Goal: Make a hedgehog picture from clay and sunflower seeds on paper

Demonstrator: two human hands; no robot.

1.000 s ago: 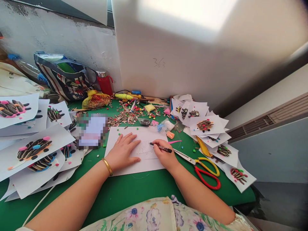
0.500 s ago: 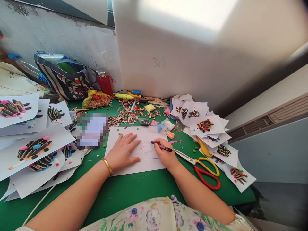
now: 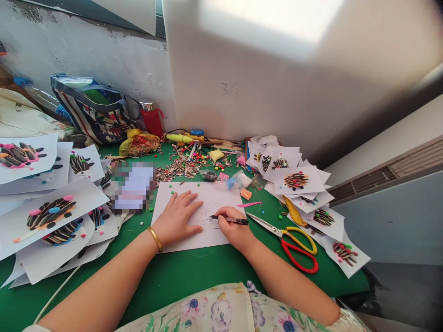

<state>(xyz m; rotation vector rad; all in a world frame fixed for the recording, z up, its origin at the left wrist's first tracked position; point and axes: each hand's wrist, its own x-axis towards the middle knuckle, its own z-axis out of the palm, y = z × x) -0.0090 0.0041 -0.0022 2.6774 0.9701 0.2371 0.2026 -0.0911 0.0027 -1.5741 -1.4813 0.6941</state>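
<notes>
Green counter (image 3: 194, 272) everywhere, littered with seeds (image 3: 173, 169) and hedgehog pictures (image 3: 51, 214). On the head view, the left hand (image 3: 178, 219) lay flat and open on the white sheet (image 3: 214, 237), pinning it. The right hand (image 3: 235, 228) had its grip closed round a black pen (image 3: 230, 219), tip on the drawing. Danger? A slack left palm could let the sheet skid and spoil the line. Scissors (image 3: 294, 244) lay just beside.

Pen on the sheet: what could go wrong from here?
1. Only the left hand, flat on the sheet, pins it. If it lifts, the sheet may slide under the pen held by the right hand.
2. The scissors lie just beside the right hand, blades toward it. A wide stroke could hit them.
3. Loose seeds by the sheet's far edge could get under the paper.
</notes>
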